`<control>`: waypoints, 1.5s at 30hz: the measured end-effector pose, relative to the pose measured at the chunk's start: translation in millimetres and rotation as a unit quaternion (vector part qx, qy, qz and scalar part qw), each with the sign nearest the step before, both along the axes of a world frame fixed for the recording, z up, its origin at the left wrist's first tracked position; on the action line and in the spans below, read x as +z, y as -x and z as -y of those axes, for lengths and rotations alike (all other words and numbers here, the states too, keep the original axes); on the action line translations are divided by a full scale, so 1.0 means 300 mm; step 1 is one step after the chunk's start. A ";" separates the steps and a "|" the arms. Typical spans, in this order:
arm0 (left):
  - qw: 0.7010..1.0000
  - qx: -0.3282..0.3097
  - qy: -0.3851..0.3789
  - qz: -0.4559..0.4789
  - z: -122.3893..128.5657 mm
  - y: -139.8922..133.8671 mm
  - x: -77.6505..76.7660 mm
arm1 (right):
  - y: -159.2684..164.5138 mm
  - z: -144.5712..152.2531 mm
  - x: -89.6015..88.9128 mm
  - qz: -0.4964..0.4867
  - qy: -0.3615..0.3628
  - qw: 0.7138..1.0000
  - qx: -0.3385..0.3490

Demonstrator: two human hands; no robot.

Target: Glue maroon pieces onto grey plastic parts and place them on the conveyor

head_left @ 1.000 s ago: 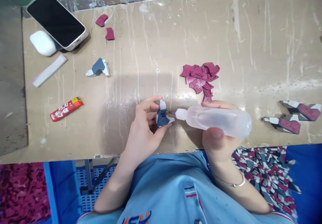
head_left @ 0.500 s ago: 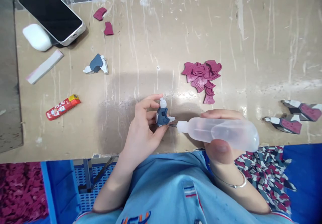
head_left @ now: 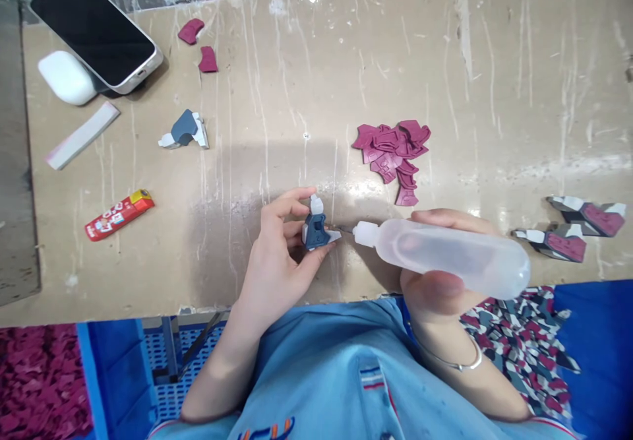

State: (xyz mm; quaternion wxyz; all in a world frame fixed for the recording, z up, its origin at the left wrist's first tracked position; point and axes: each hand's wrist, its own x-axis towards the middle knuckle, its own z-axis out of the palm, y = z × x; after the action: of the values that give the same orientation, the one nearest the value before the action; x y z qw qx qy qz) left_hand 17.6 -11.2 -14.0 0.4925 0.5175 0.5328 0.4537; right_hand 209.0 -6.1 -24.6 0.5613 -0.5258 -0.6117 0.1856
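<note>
My left hand [head_left: 279, 249] grips a small dark blue and white plastic part [head_left: 315, 230] between thumb and fingers, just above the table. My right hand [head_left: 440, 282] is wrapped round a translucent squeeze bottle [head_left: 455, 258] with a white cap. The bottle lies nearly level, its thin needle tip [head_left: 341, 229] pointing left, close beside the part; whether they touch I cannot tell. Beyond my right hand is a pile of maroon plastic pieces [head_left: 390, 153]. A similar blue and white part [head_left: 184, 128] lies on the table to the left.
On the left are a phone [head_left: 93, 28], a white case [head_left: 66, 77], a pale strip [head_left: 83, 135], a red packet [head_left: 119, 216] and two maroon pieces [head_left: 208, 59]. Two assembled parts [head_left: 556, 242] lie right. Blue bins [head_left: 116, 380] of loose pieces stand below the table edge [head_left: 208, 309].
The squeeze bottle has shifted slightly right, its needle tip rising from the lower edge of the held part to higher on its right side. My left hand keeps its grip.
</note>
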 end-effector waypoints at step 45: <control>1.000 0.016 0.005 -0.022 0.002 0.009 -0.009 | -0.160 -0.125 0.020 0.328 0.123 0.936 0.015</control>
State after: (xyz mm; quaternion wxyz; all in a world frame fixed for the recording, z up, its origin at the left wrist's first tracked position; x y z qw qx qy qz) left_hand 15.0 -11.8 -16.6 0.4760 0.5161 0.5541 0.4473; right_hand 256.9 31.3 -18.6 0.2574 -0.6135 -0.7418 0.0850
